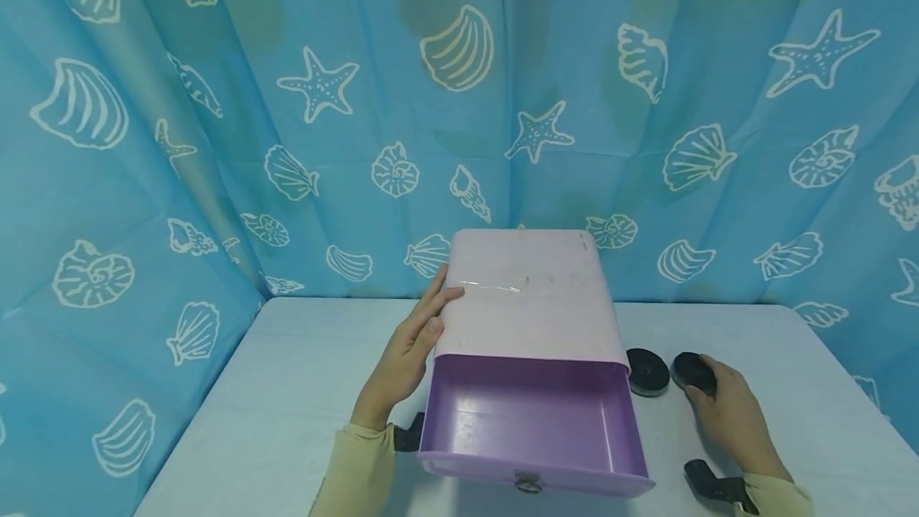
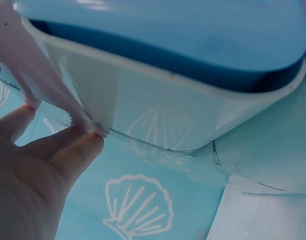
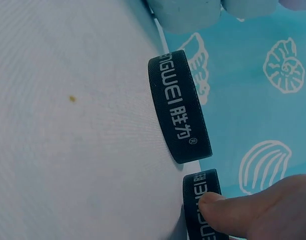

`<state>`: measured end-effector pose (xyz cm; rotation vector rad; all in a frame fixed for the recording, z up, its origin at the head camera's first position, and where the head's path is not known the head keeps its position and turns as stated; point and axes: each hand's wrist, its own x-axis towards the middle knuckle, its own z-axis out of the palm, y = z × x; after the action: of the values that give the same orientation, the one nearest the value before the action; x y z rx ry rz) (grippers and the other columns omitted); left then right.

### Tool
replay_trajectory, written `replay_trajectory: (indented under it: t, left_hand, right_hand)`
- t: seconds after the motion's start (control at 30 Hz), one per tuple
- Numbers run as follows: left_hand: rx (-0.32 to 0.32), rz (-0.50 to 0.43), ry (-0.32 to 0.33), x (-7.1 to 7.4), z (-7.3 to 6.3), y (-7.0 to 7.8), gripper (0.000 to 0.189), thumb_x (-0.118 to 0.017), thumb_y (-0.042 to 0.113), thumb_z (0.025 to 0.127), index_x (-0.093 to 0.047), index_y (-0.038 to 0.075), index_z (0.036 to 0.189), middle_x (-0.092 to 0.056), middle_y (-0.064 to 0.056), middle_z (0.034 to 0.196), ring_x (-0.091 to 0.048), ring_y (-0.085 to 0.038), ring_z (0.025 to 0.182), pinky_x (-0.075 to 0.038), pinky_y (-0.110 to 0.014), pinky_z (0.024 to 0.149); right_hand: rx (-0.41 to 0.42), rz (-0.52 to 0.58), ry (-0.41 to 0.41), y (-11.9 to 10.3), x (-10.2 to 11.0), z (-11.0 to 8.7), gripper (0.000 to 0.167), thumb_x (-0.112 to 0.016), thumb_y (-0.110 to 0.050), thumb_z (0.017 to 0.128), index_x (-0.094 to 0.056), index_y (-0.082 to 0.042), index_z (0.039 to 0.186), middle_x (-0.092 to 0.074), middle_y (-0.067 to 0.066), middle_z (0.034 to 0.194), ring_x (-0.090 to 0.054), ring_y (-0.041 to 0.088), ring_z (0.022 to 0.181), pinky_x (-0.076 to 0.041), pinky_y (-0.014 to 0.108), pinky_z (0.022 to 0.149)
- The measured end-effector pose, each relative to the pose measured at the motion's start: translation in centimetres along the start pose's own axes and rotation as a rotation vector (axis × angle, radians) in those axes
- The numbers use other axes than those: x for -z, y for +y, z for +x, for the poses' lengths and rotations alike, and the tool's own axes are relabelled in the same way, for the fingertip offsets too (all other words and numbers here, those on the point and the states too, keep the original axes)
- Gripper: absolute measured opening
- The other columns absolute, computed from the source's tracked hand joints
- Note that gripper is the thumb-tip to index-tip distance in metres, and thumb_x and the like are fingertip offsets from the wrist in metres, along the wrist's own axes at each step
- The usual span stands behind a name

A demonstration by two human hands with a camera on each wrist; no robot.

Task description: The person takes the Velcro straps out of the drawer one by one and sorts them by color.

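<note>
Two hands at a small drawer box: the left steadies the case, the right holds a black roll.

The left hand lies with straight fingers flat against the left side of the pale pink case, holding nothing; the left wrist view shows the fingertips touching its edge. The purple drawer stands pulled out of the case toward the person, with a small metal pull on its front. The right hand rests on the surface to the right of the drawer, fingers curled over a black roll of tape. A second black roll lies just beside it, between that roll and the case. A blue curtain printed with shells and starfish hangs behind.
</note>
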<state>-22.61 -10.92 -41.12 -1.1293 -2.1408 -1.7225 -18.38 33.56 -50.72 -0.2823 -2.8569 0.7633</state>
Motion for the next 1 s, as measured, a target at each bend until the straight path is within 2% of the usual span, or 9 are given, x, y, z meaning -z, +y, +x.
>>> replay_trajectory:
  t: [0.27, 0.47, 0.63, 0.87, 1.0]
  left_hand:
    - [0.018, 0.002, 0.008, -0.1, -0.2, 0.0, 0.042, -0.036, 0.018, 0.111, -0.046, 0.015, 0.152, -0.01, -0.002, 0.169, -0.007, -0.018, 0.154, -0.018, -0.036, 0.121]
    - [0.022, 0.005, 0.008, 0.0, -0.2, 0.1, 0.042, -0.036, 0.022, 0.111, -0.045, 0.016, 0.152, -0.011, 0.0, 0.169, -0.007, -0.018, 0.154, -0.019, -0.038, 0.121]
    - [0.015, 0.006, 0.008, 0.0, -0.2, 0.0, 0.042, -0.036, 0.02, 0.111, -0.045, 0.015, 0.152, -0.011, -0.004, 0.169, -0.008, -0.019, 0.154, -0.019, -0.037, 0.121]
    - [0.009, 0.003, 0.008, 0.0, 0.0, 0.0, 0.042, -0.035, 0.015, 0.111, -0.045, 0.015, 0.152, -0.01, -0.008, 0.169, -0.007, -0.02, 0.154, -0.018, -0.037, 0.121]
    - [0.013, 0.004, 0.006, 0.0, 0.0, 0.0, 0.042, -0.035, 0.014, 0.111, -0.045, 0.014, 0.152, -0.01, -0.003, 0.169, -0.007, -0.021, 0.155, -0.018, -0.039, 0.121]
  right_hand:
    - [0.057, 0.017, 0.046, -0.4, 1.1, -0.2, 0.064, -0.066, -0.01, 0.093, -0.035, 0.021, 0.139, -0.031, 0.049, 0.138, -0.03, 0.065, 0.128, -0.027, 0.073, 0.103]
    - [0.117, 0.03, 0.113, -1.9, 2.3, -0.8, 0.061, -0.068, -0.012, 0.094, -0.038, 0.017, 0.139, -0.03, 0.049, 0.14, -0.03, 0.066, 0.127, -0.028, 0.075, 0.1]
    - [0.175, 0.041, 0.151, -3.6, 3.4, -1.6, 0.061, -0.068, -0.013, 0.095, -0.039, 0.014, 0.141, -0.031, 0.047, 0.142, -0.031, 0.066, 0.128, -0.029, 0.077, 0.097]
    - [0.25, 0.082, 0.198, -6.1, 5.1, -2.7, 0.061, -0.069, -0.017, 0.096, -0.041, 0.011, 0.143, -0.033, 0.043, 0.145, -0.042, 0.064, 0.12, -0.044, 0.071, 0.085]
    - [0.267, 0.11, 0.21, -7.5, 5.9, -3.5, 0.063, -0.07, -0.017, 0.096, -0.041, 0.009, 0.145, -0.033, 0.04, 0.148, -0.046, 0.063, 0.117, -0.045, 0.071, 0.085]
